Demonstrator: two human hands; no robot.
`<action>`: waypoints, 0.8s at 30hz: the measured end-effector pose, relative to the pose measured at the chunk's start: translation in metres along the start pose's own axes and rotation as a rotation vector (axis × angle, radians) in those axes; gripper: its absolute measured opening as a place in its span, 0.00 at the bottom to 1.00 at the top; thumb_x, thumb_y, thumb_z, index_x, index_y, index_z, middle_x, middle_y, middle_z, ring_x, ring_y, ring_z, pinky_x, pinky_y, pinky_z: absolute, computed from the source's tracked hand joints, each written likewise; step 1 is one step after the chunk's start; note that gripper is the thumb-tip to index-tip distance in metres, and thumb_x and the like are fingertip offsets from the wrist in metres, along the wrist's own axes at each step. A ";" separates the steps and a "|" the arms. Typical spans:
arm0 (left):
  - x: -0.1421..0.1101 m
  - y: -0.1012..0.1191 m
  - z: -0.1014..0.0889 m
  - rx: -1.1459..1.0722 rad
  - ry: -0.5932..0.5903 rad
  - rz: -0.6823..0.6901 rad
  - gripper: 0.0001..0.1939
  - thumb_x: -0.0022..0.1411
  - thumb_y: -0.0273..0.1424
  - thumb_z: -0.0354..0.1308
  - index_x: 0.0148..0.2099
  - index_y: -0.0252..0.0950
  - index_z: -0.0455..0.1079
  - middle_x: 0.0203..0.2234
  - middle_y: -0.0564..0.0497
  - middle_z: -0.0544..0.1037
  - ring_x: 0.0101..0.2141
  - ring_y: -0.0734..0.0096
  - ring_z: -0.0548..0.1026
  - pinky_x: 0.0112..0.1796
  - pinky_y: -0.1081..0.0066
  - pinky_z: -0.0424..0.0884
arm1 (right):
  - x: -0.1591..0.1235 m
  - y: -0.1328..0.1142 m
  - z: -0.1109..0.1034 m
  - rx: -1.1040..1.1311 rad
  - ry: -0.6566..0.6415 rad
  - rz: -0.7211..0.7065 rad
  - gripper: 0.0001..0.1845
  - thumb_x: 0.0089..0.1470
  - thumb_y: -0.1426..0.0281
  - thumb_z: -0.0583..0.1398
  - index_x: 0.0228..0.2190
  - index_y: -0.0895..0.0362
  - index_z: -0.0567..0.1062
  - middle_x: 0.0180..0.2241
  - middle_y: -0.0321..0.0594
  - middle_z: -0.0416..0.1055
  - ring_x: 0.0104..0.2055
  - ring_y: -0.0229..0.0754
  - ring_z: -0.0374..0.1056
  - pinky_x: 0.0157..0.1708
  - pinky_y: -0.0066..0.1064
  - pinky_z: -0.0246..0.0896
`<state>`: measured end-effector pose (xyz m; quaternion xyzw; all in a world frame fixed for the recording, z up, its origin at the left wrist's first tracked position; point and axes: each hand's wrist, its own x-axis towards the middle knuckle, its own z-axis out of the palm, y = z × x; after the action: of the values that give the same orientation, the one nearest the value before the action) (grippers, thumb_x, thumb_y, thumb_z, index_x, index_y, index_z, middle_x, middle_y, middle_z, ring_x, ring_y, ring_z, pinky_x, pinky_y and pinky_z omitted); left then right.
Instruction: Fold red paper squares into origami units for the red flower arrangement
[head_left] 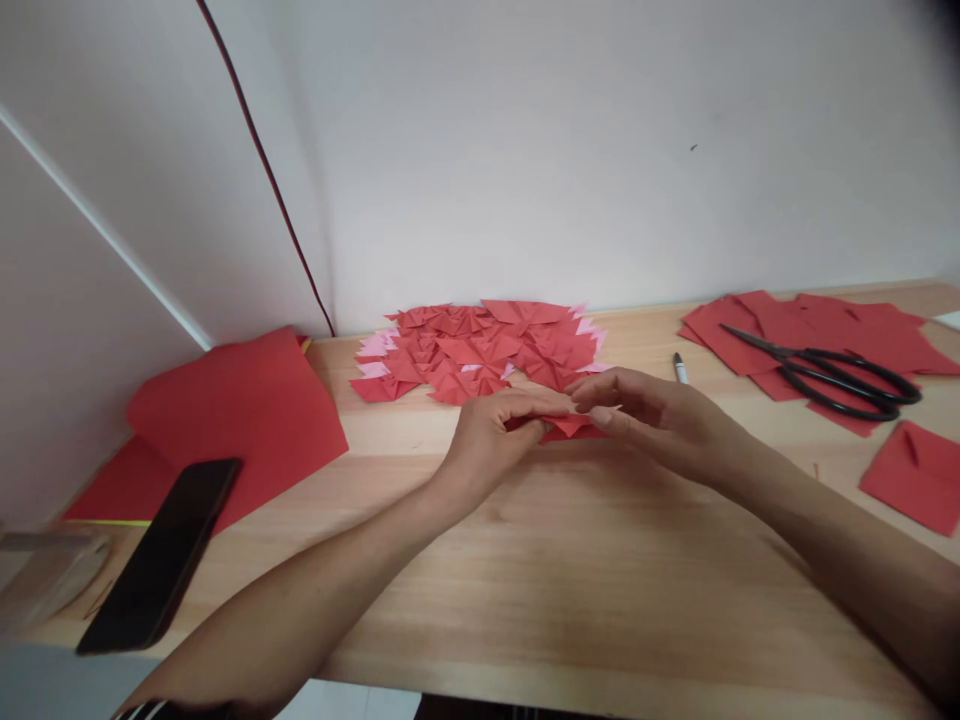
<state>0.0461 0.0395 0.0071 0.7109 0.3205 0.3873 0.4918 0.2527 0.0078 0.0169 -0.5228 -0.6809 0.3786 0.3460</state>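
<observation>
A small folded red paper (573, 426) is between my two hands, just above the wooden table or touching it. My left hand (491, 430) pinches its left side, thumb below and fingers laid over the top. On the right side, my right hand (660, 420) has its thumb and bent fingertips around the paper's edge. Part of the paper is hidden by the fingers. Right behind both hands lies a spread of folded red and pink paper pieces (480, 350), overlapping in rows against the wall.
Large red paper sheets (247, 410) lie at left, with a black phone (161, 555) partly on them. At right, black-handled scissors (840, 380) rest on cut red paper pieces (795, 320). A pen (680, 368) and a red paper square (915, 475) lie nearby. The wall (525, 150) bounds the table's back.
</observation>
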 end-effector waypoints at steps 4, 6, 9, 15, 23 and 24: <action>-0.001 0.003 0.003 0.076 0.059 -0.057 0.13 0.56 0.21 0.56 0.39 0.37 0.79 0.41 0.50 0.81 0.44 0.68 0.78 0.46 0.69 0.72 | -0.005 -0.003 0.011 -0.061 0.058 -0.058 0.13 0.55 0.56 0.60 0.35 0.52 0.75 0.44 0.41 0.74 0.40 0.43 0.70 0.37 0.33 0.63; -0.002 0.004 0.004 0.113 0.051 -0.094 0.12 0.56 0.22 0.57 0.38 0.38 0.80 0.40 0.50 0.82 0.43 0.67 0.78 0.46 0.69 0.72 | -0.007 -0.003 0.012 -0.128 0.089 -0.079 0.11 0.56 0.58 0.60 0.34 0.52 0.75 0.41 0.39 0.75 0.36 0.41 0.69 0.35 0.33 0.62; -0.002 0.006 0.005 0.149 0.010 -0.130 0.10 0.57 0.24 0.58 0.37 0.38 0.80 0.37 0.50 0.82 0.40 0.67 0.78 0.44 0.68 0.72 | -0.007 -0.003 0.012 -0.166 0.101 -0.080 0.09 0.57 0.61 0.59 0.33 0.52 0.75 0.39 0.38 0.76 0.33 0.39 0.67 0.34 0.32 0.62; 0.000 0.004 0.003 -0.035 -0.102 -0.225 0.09 0.56 0.29 0.61 0.39 0.36 0.79 0.35 0.47 0.81 0.33 0.69 0.77 0.33 0.72 0.73 | -0.006 -0.005 0.012 -0.210 0.087 -0.124 0.07 0.57 0.64 0.58 0.30 0.53 0.74 0.33 0.36 0.75 0.31 0.38 0.66 0.32 0.31 0.61; 0.001 0.000 0.002 -0.412 -0.024 -0.472 0.13 0.52 0.33 0.66 0.38 0.30 0.78 0.32 0.44 0.80 0.27 0.72 0.77 0.27 0.72 0.74 | -0.007 -0.003 0.008 -0.343 0.055 -0.240 0.13 0.57 0.60 0.60 0.42 0.51 0.72 0.43 0.38 0.74 0.41 0.42 0.70 0.38 0.34 0.65; 0.001 -0.001 0.001 -0.441 -0.030 -0.485 0.13 0.52 0.34 0.67 0.38 0.30 0.78 0.32 0.44 0.80 0.28 0.71 0.77 0.28 0.73 0.74 | -0.008 -0.003 0.008 -0.350 0.042 -0.260 0.14 0.56 0.60 0.60 0.43 0.51 0.71 0.44 0.39 0.74 0.43 0.43 0.69 0.39 0.34 0.65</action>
<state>0.0474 0.0398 0.0065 0.4959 0.3815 0.3086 0.7164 0.2460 -0.0013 0.0146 -0.4904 -0.7907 0.1957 0.3099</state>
